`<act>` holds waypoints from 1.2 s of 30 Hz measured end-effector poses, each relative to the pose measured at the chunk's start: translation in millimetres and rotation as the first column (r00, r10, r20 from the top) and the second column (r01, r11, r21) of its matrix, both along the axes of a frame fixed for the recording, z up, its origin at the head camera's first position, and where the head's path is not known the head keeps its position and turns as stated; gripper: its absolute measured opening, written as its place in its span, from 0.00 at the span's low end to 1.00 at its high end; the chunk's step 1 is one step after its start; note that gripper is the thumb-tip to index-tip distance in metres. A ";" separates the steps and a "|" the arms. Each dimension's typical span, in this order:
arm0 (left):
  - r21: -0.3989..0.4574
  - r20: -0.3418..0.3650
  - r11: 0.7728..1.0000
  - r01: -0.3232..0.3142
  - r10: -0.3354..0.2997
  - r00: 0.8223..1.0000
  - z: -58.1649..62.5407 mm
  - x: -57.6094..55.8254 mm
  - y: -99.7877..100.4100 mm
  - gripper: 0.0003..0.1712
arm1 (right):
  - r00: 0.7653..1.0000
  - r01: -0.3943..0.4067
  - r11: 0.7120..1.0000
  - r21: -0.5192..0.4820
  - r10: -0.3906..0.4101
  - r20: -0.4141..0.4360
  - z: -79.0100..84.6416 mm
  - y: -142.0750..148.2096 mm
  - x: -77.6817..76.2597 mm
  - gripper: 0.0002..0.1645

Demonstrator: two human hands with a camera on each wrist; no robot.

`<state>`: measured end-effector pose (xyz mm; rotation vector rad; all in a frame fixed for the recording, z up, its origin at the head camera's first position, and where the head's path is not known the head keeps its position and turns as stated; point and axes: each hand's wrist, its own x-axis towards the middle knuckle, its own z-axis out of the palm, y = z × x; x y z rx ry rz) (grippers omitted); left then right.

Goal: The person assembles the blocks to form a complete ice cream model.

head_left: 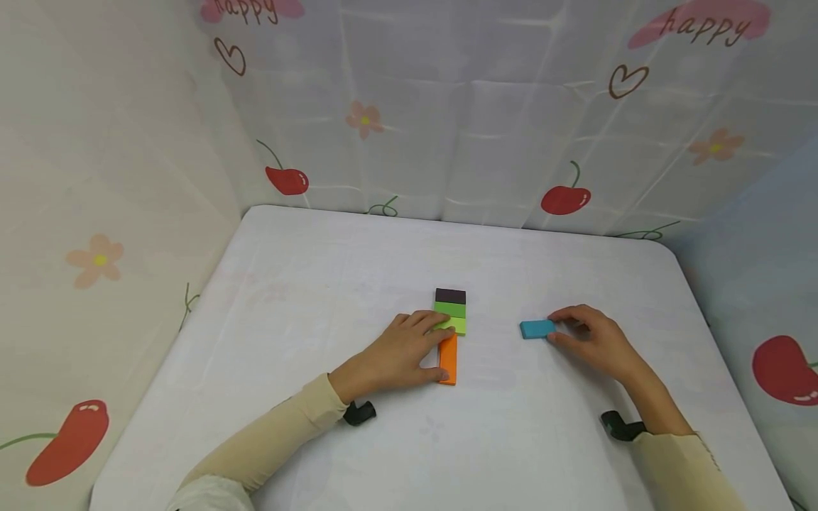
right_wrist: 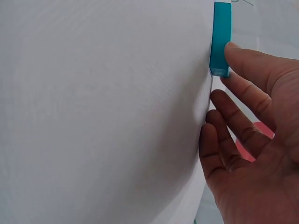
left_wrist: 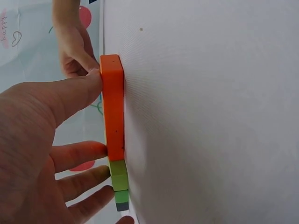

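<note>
Small flat rectangular blocks lie on the white table. An orange block points toward the person, and at its far end lies a crosswise stack of a lime green block, a green block and a dark block. My left hand spreads over these from the left; its thumb and index finger touch the orange block near its two ends, other fingers touch the green ones. To the right, my right hand pinches the right end of a blue block between thumb and index finger, at table level.
The white table has rounded far corners. A printed curtain with cherries, flowers and lettering stands behind it and along both sides. Black wrist devices sit under each forearm.
</note>
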<state>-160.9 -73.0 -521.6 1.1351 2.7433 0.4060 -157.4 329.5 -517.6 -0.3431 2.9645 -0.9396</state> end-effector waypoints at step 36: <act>0.082 0.144 0.997 0.001 -0.013 0.990 0.8 -21.7 -1.2 0.46 | 0.992 0.104 0.992 -0.074 -0.097 0.086 1.0 -48.1 -45.4 0.19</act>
